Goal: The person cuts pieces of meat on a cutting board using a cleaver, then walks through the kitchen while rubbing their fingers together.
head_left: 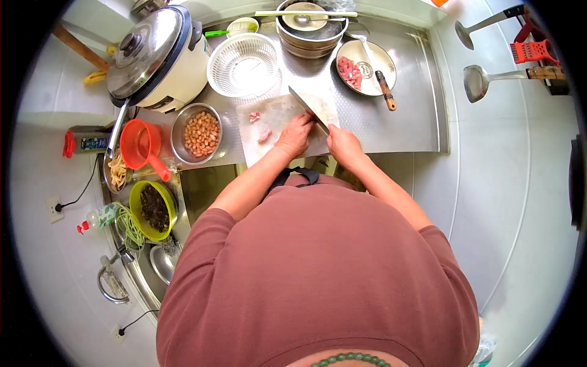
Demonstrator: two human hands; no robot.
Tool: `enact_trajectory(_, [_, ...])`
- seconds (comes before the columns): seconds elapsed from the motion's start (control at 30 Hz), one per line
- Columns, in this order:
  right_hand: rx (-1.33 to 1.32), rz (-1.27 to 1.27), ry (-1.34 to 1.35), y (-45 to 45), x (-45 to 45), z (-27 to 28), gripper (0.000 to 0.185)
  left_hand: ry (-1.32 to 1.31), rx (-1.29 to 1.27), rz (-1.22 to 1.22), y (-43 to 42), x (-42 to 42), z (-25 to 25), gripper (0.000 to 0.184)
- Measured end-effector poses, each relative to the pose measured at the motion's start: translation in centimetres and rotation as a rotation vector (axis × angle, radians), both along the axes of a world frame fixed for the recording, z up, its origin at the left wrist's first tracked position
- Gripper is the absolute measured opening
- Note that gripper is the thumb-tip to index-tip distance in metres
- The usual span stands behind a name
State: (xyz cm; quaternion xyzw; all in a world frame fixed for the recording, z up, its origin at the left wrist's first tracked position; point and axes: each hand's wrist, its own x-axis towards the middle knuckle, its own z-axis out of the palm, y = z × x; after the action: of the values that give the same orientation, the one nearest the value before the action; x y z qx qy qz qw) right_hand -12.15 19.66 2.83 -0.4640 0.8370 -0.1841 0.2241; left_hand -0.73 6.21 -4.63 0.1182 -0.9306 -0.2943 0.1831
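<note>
My right hand [345, 147] is closed around the handle end of a kitchen knife [310, 109], whose broad blade slants up and left over a white cutting board [247, 145]. Close against the blade, my left hand [295, 136] rests on the board with its fingers curled down. Whatever lies under those fingertips is hidden. Left of that hand, a small piece of raw meat [264, 135] and another bit of meat [254, 116] lie on the board. Strips of cut raw meat [350, 72] sit on a round plate [374, 54] behind the knife, to the right.
A wooden-handled utensil [385, 90] lies across the plate. Left of the board stand a steel bowl of peanuts [202, 133], a red ladle [140, 144], a cooker [162, 67] and a green bowl [134, 202]. Behind are a white basket [244, 64] and stacked pots [310, 46].
</note>
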Motion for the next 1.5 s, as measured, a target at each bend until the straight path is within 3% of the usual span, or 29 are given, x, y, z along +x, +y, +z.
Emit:
enact_trajectory(0.2, [-0.065,-0.003,0.041,-2.3,-0.3,-1.7,0.016,-0.024,0.043,-0.011,0.0,0.0,0.5,0.037])
enact_trajectory(0.47, [0.004,0.006,-0.031,2.0,-0.4,-0.5,0.016,0.073,0.288,0.061,-1.0,0.6,0.6,0.036])
enact_trajectory(0.77, [0.02,-0.067,-0.08,4.1,-0.7,1.5,0.024,0.108,0.138,0.089,-1.1,1.4,2.2,0.031])
enact_trajectory(0.97, [0.019,-0.1,-0.105,4.5,-0.5,2.8,0.023,0.114,0.127,0.163,-1.4,1.4,0.7,0.027])
enact_trajectory(1.17, [0.068,-0.053,-0.1,4.6,-0.1,2.9,0.021,0.041,0.058,0.019,-1.5,1.5,2.0,0.029])
enact_trajectory(1.5, [0.105,-0.035,-0.074,4.5,0.1,3.7,0.02,0.053,-0.026,-0.008,-1.0,0.9,-0.1,0.032])
